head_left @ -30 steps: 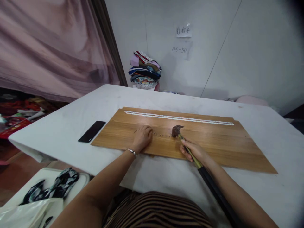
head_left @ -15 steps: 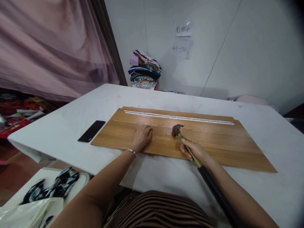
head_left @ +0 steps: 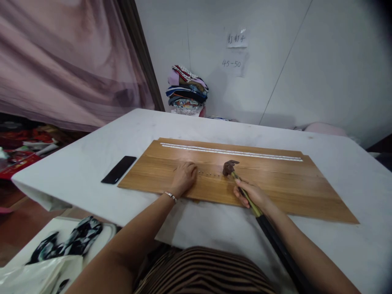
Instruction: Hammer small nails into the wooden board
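Note:
A long wooden board (head_left: 275, 183) lies on a white table (head_left: 92, 159). My left hand (head_left: 183, 177) rests on the board with its fingers curled under, and what they hold, if anything, is hidden. A row of small nail heads (head_left: 210, 174) runs between my hands. My right hand (head_left: 251, 195) grips a hammer (head_left: 241, 188) close behind its head; the dark head (head_left: 228, 167) rests on the board at the right end of the nail row. The black handle runs back along my forearm.
A white measuring strip (head_left: 232, 152) lies along the board's far edge. A black phone (head_left: 119, 169) sits left of the board. Folded clothes (head_left: 186, 90) are stacked against the wall. A white stool with dark cloth (head_left: 70, 241) stands at lower left.

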Action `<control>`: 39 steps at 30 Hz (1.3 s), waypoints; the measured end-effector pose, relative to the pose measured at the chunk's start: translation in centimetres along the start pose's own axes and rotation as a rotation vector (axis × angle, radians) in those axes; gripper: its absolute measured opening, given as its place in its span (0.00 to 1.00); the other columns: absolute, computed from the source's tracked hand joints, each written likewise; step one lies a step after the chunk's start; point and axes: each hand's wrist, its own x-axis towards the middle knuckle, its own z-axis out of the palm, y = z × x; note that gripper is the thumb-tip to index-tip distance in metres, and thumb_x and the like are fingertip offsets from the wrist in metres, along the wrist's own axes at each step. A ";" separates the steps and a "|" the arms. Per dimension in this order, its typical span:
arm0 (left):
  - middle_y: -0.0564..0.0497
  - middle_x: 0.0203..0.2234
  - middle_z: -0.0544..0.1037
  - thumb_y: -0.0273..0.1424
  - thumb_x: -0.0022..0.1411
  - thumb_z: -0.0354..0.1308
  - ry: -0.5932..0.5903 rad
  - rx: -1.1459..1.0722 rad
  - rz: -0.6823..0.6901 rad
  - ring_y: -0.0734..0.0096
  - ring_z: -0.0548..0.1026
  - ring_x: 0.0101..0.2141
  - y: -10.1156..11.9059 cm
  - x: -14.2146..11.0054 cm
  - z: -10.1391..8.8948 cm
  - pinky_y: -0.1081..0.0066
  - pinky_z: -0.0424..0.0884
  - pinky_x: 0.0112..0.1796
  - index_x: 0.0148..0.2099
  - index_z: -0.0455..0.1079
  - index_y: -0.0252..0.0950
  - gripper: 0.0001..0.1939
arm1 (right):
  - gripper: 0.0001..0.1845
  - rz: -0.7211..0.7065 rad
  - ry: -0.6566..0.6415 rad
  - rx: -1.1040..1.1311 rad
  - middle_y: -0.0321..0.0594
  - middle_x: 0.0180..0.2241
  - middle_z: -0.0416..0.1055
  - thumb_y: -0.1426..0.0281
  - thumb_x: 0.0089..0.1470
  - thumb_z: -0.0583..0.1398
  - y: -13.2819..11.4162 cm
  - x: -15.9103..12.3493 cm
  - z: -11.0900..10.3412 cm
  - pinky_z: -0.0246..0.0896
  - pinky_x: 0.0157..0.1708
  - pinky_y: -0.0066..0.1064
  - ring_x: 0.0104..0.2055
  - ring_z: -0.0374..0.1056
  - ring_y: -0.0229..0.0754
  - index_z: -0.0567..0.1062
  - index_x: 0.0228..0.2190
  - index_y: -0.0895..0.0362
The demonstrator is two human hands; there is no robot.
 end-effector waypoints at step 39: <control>0.46 0.44 0.78 0.29 0.66 0.51 0.023 0.003 0.024 0.62 0.73 0.46 -0.3 0.0 0.3 0.62 0.68 0.49 0.43 0.75 0.38 0.11 | 0.24 -0.025 0.001 -0.006 0.29 0.17 0.67 0.46 0.46 0.62 0.3 0.0 0.0 0.45 0.06 0.21 0.09 0.51 0.28 0.65 0.27 0.54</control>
